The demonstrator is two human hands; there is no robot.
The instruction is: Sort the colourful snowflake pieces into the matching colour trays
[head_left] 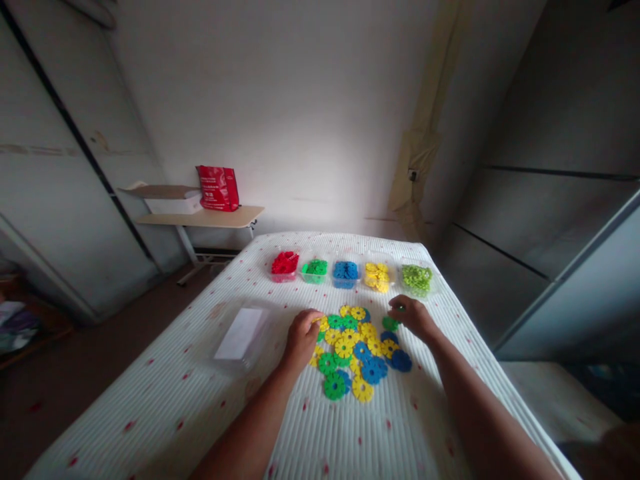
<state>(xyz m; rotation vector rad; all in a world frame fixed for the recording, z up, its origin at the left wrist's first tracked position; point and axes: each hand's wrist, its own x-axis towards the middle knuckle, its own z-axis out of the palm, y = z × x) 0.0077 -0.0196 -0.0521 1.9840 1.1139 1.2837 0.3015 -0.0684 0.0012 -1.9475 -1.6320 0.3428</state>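
Yellow, green and blue notched plastic discs lie in a loose pile [345,347] on the bed-like surface before me. At the pile's left edge, my left hand [302,339] has its thumb and fingers pinched on a yellow disc [317,321], mostly hidden by the fingertips. My right hand [411,315] hovers at the upper right of the pile, fingers curled together. A bit of green [401,307] shows between them, seemingly a green disc. Just below that hand lies another green disc [390,324]. Blue discs [401,361] sit at the pile's right side.
Beyond the pile stand clear tubs in a row: red pieces [285,263], green [315,269], blue [345,272], yellow [377,275] and light green [417,279]. A clear plastic box with a white sheet [241,335] lies left. A side table [210,217] carries a red bag [219,189].
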